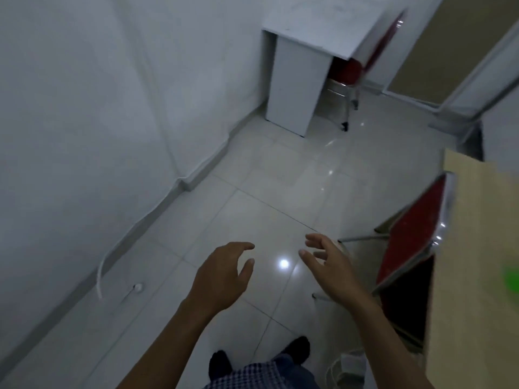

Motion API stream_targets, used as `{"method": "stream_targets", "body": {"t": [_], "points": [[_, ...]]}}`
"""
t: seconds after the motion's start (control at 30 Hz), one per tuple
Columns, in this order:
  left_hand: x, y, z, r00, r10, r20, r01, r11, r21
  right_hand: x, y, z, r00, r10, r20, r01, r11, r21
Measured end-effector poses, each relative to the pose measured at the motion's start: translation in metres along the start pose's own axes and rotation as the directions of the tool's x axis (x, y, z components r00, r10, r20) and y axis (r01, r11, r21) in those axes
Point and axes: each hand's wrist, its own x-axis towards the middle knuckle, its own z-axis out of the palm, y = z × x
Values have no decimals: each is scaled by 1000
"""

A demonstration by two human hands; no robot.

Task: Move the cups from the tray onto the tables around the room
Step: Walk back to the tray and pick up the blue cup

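**Empty-handed between tables**

My left hand [224, 272] and right hand [327, 261] are both out in front of me, apart from each other, fingers loosely spread and a little curled, holding nothing. Below them is the glossy tiled floor [252, 197], with a lamp's reflection shining between my wrists, and my dark shoes [296, 349] at the lower edge.

Just to my right stands a red folding chair [412, 237] against a tan wooden table [474, 248]. On that tabletop, at the frame's edge, is a blurred green thing [511, 277]; it may be one of the cups, but I cannot tell. No tray is in view.

Farther off, against the white wall [84, 108], a small white desk [317, 35] has another red chair [348, 71] tucked under it; I see nothing on its top.

If the cups are plastic, as that green hints, I judge them light and a bit slick. I would take each round the middle of its wall, thumb opposite fingers, keeping it upright.
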Motion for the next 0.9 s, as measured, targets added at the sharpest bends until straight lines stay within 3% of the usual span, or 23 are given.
{"method": "stream_targets", "body": {"t": [0.2, 0.4, 0.6, 0.9], "points": [[-50, -52, -32, 965, -221, -139, 218, 975, -40, 15, -52, 61, 961, -95, 260, 133, 982, -135], [-88, -75, -51, 874, -418, -249, 413, 908, -77, 32, -88, 115, 858, -187, 479, 317, 925, -208], [-112, -73, -65, 748, -555, -364, 580, 813, -49, 48, -112, 153, 698, -260, 667, 470, 869, -154], [-142, -43, -62, 514, -724, -461, 777, 621, -108, 49, -132, 185, 431, -344, 834, 682, 729, -52]]}}
